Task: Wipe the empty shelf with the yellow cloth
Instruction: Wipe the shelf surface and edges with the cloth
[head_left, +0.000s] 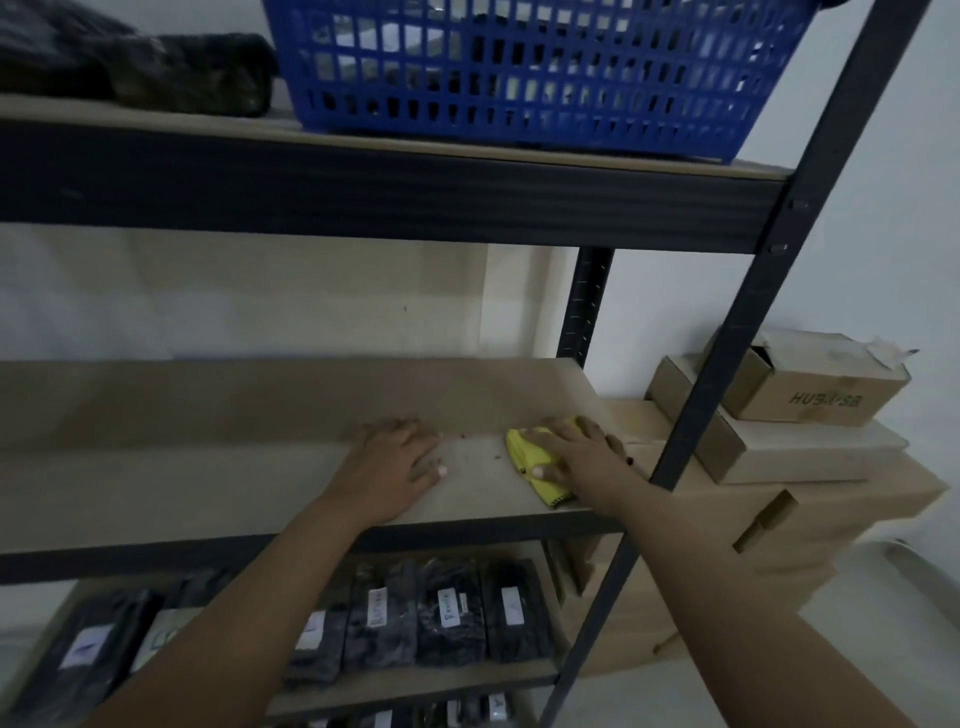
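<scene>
The empty shelf (208, 457) is a pale wooden board in a black metal rack, at mid height. A folded yellow cloth (524, 453) lies near the board's right end, close to its front edge. My right hand (582, 457) presses flat on top of the cloth, fingers spread, with the cloth showing at the fingertips and under the thumb. My left hand (389, 467) rests palm down on the bare board, a short way left of the cloth, holding nothing. A few small dark specks lie on the board between the two hands.
A blue plastic basket (530, 78) and dark bundles (156, 67) sit on the shelf above. Dark labelled packets (447, 608) fill the shelf below. Stacked cardboard boxes (800, 441) stand right of the rack, behind its black front post (727, 364).
</scene>
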